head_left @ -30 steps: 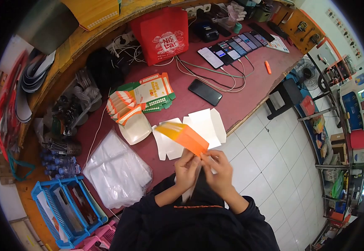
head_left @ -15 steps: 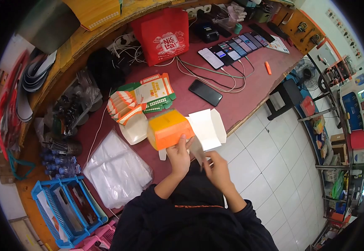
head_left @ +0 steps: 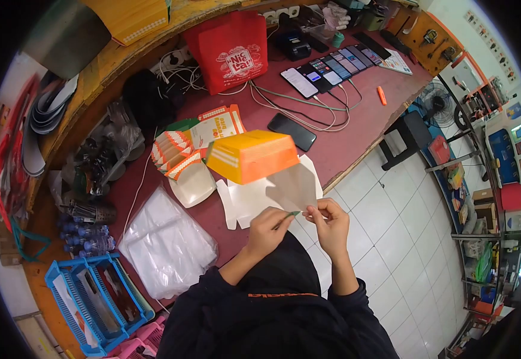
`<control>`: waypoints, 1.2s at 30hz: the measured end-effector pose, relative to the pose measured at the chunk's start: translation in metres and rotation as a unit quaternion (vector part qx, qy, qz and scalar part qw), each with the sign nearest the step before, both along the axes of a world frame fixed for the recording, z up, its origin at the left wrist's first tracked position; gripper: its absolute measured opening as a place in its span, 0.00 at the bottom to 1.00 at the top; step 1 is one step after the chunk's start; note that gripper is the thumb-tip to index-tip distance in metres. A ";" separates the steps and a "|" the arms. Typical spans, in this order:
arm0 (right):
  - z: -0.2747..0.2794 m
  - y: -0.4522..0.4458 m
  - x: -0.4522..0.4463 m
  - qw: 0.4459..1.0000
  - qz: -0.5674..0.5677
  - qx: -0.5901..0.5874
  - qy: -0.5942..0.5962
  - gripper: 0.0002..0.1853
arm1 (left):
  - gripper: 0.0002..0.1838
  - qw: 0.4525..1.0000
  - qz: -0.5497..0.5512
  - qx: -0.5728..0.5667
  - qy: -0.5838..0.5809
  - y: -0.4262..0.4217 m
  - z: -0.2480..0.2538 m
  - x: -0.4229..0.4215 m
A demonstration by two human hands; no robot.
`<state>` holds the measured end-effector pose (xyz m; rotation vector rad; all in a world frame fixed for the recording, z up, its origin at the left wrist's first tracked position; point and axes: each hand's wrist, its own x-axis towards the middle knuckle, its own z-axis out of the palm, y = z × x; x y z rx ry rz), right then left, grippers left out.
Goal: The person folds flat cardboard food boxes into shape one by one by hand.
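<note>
An orange and yellow carton (head_left: 253, 154), partly folded, stands raised above the red table (head_left: 356, 134), its grey inner flap reaching down to my hands. The fingers of my left hand (head_left: 271, 230) are pinched at a green-edged lower flap of it. My right hand (head_left: 327, 224) pinches the flap's lower right corner between thumb and fingers. White unfolded card (head_left: 242, 200) lies under the carton. Left of it are a cream box (head_left: 193, 184) and a stack of orange printed cartons (head_left: 173, 151).
A plastic-wrapped white stack (head_left: 167, 245) lies at the table's left, above a blue basket (head_left: 102, 299). A black phone (head_left: 292, 131), cables, a row of phones (head_left: 332, 73) and a red bag (head_left: 227, 51) are farther back. An orange marker (head_left: 382, 96) lies near the right edge.
The carton has turned and swung up and right, showing its grey inside. My left hand has left its orange side and moved down to the lower flap; my right hand has risen slightly.
</note>
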<state>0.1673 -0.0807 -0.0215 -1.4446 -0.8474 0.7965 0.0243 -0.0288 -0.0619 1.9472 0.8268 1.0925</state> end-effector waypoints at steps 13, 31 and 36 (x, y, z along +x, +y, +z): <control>0.035 -0.005 -0.005 0.971 0.122 0.015 -0.207 0.05 | 0.08 0.829 -0.148 -0.504 -0.189 -0.004 0.021 -0.016; -0.003 0.001 0.011 0.894 0.033 0.112 -0.432 0.26 | 0.12 0.523 -0.087 -0.658 -0.534 0.019 0.043 -0.023; 0.020 0.010 -0.009 0.900 -0.063 0.160 -0.399 0.17 | 0.15 0.751 -0.142 -0.473 -0.437 0.005 0.043 0.003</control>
